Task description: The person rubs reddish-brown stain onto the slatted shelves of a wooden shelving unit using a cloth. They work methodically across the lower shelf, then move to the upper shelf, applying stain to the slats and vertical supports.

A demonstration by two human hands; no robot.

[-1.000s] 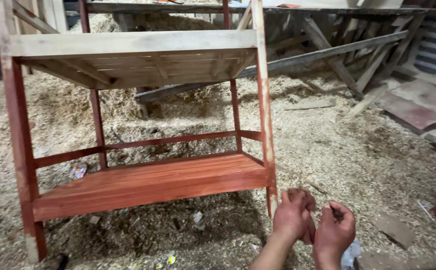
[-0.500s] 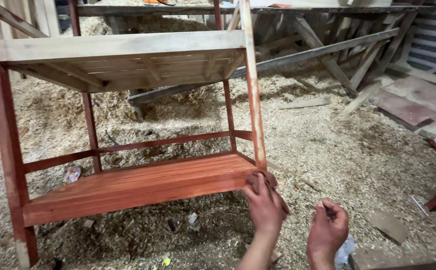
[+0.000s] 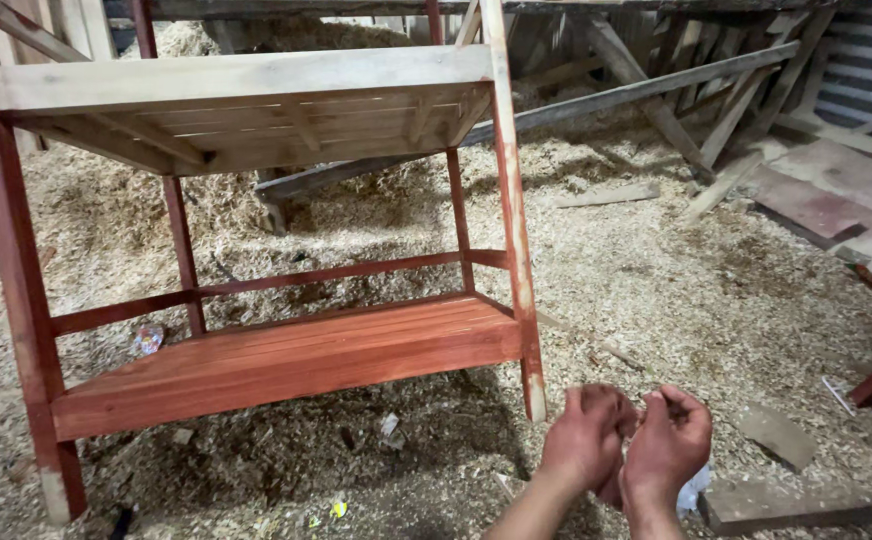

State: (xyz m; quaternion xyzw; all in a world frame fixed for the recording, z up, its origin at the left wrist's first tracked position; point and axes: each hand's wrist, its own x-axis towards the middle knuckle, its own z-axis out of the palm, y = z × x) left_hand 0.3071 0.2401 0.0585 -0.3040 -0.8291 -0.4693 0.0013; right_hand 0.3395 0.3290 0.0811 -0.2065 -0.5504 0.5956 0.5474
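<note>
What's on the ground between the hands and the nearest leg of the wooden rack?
In the head view, only sawdust and wood shavings lie between the hands and the rack's near right leg.

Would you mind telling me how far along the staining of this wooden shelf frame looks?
Done: the lower shelf, rails and rear legs are red-brown. Partly done: the front right leg is patchy, with bare wood showing. Left: the top shelf is unstained pale wood. In hand: the left hand and right hand are curled together over the sawdust floor; what they hold, if anything, cannot be seen.
</note>
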